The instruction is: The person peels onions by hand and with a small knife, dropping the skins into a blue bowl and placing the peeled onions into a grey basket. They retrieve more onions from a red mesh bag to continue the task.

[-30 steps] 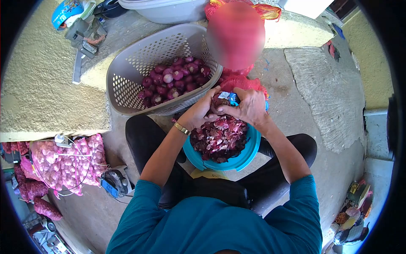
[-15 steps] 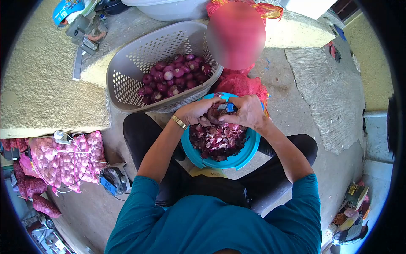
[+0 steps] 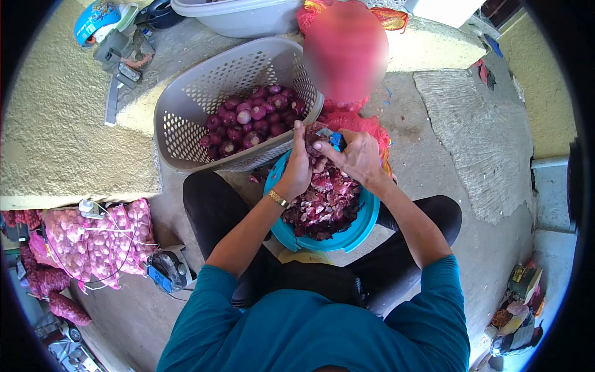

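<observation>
In the middle of the head view, my left hand [image 3: 297, 168] is cupped around a dark red onion [image 3: 316, 135], its fingers pointing away from me. My right hand [image 3: 362, 160] is closed, with its thumb against the onion. A small blue object [image 3: 337, 140] shows between the right fingers; its kind is mostly hidden. Both hands are above the far part of a turquoise tub [image 3: 370, 218], which holds a heap of red onion skins [image 3: 322, 206]. Just beyond my left hand, a grey perforated basket [image 3: 176, 133] contains many red onions [image 3: 248, 121].
Red mesh sacking [image 3: 353, 121] lies behind the tub. To the left are pink net bags of onions or garlic [image 3: 99, 239] and a weighing scale [image 3: 170, 268]. A pale basin [image 3: 238, 15] stands on the ledge. A bundle of odds and ends [image 3: 519, 310] rests at the right wall.
My left hand has turned so its fingers point farther forward, and the onion has moved slightly away from me. Some dark skins now show at the tub's left side. The view has shifted a little.
</observation>
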### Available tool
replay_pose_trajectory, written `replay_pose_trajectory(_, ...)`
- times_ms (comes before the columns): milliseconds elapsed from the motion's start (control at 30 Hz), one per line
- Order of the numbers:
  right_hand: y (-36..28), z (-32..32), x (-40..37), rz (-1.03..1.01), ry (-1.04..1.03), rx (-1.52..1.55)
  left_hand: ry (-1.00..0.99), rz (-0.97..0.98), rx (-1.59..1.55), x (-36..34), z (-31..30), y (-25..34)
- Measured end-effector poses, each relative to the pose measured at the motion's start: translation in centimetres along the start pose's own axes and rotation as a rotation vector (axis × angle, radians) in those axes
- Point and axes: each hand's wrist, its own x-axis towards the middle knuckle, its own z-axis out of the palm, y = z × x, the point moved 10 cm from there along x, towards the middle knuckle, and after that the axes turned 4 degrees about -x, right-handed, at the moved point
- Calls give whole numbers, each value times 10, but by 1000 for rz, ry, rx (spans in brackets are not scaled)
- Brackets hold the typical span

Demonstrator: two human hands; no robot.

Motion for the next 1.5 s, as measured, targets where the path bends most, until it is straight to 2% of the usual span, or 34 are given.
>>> replay_pose_trajectory(133,-7,-1,-1,-100,32,-145,106,-98,-21,-3,-13,-5)
replay_pose_trajectory(200,-5,3,-2,-119,33,-161,-31,-125,35,-5,-4,-5)
replay_pose_trajectory(267,-3,4,-4,-136,34,-178,-32,-161,49,-9,-3,-5)
replay_pose_trajectory(333,-9,6,-6,-256,16,-213,-34,-194,60,-10,-8,-3)
replay_pose_trajectory(400,-12,5,-7,-311,-25,-236,-267,-434,198,-20,-1,-16)
replay_pose_trajectory(533,-24,7,-11,-456,-70,-204,-296,-523,298,-28,0,-19)
replay_pose_trajectory(667,-22,11,-10,-344,-66,-193,-370,-494,183,-27,6,-18)
replay_pose_trajectory(733,-13,14,-11,-178,-56,-90,-74,-297,239,-14,-13,-1)
replay_pose_trajectory(767,-6,24,-13,-106,-127,-58,-53,-179,285,-11,-12,8)
replay_pose_trajectory(900,-7,16,-13,-159,0,-81,41,-184,198,-8,-24,-2)
replay_pose_trajectory(967,-17,8,-8,-281,1,-207,-149,-341,145,-11,-15,-15)
replay_pose_trajectory(1067,-25,-5,-4,-329,23,-239,-138,-395,116,-14,-5,-8)
replay_pose_trajectory(1267,-21,-5,-3,-247,33,-266,-95,-351,186,-8,-14,-7)
replay_pose_trajectory(1400,-15,-4,-3,-195,41,-238,-112,-319,127,-10,-7,-8)
replay_pose_trajectory(1467,-13,-4,-2,-157,31,-190,-23,-188,102,-11,-5,8)
replay_pose_trajectory(1500,-13,-3,-2,-158,31,-190,-23,-187,102,-10,-5,8)
